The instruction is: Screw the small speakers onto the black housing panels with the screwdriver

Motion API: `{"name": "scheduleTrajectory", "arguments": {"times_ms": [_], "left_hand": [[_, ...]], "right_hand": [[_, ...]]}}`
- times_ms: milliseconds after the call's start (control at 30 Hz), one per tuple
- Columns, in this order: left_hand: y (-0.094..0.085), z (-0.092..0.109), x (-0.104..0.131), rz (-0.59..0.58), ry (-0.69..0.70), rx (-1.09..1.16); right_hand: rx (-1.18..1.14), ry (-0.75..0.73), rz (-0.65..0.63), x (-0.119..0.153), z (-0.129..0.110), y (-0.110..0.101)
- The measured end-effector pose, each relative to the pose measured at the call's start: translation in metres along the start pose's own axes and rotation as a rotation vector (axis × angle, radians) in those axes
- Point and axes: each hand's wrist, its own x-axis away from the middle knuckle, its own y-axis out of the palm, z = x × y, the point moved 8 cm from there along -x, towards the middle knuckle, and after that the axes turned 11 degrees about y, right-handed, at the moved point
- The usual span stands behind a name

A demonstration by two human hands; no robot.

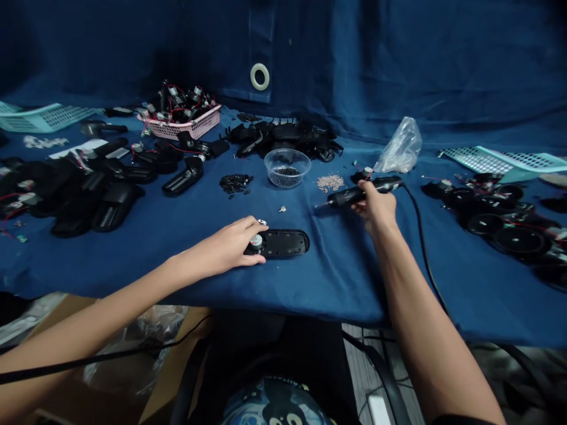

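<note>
My left hand (241, 243) grips the left end of a long black plastic housing (287, 242) lying flat on the blue cloth. A small round silver motor (256, 241) shows between thumb and fingers. In my right hand (377, 203) is a corded black electric screwdriver (349, 196), its tip pointing left, above the cloth and apart from the housing. A small pale metal part (282, 209) lies just beyond the housing. Farther back are a pile of tiny screws (330, 182), a clear plastic bowl (287, 154) with small dark bits inside, and a heap of small black pieces (235, 182).
Black housings with wires (115, 203) crowd the left side. A pink basket (206, 125) of motors and wires stands behind them. Black round parts (516, 236) cover the right side. A clear plastic bag (401, 144) sits at the back, and the screwdriver cord (423, 242) trails beside my right arm.
</note>
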Motion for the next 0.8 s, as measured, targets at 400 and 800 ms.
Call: {"name": "scheduleTrajectory", "arguments": {"times_ms": [400,800], "left_hand": [[-0.019,0.000,-0.035,0.123,0.040,0.066],[-0.022,-0.136,-0.224,-0.457,-0.083,-0.162]], "right_hand": [[-0.755,0.399,-0.432,0.043,-0.030,0.041],[-0.508,0.097,-0.352,0.056,-0.019,0.041]]}}
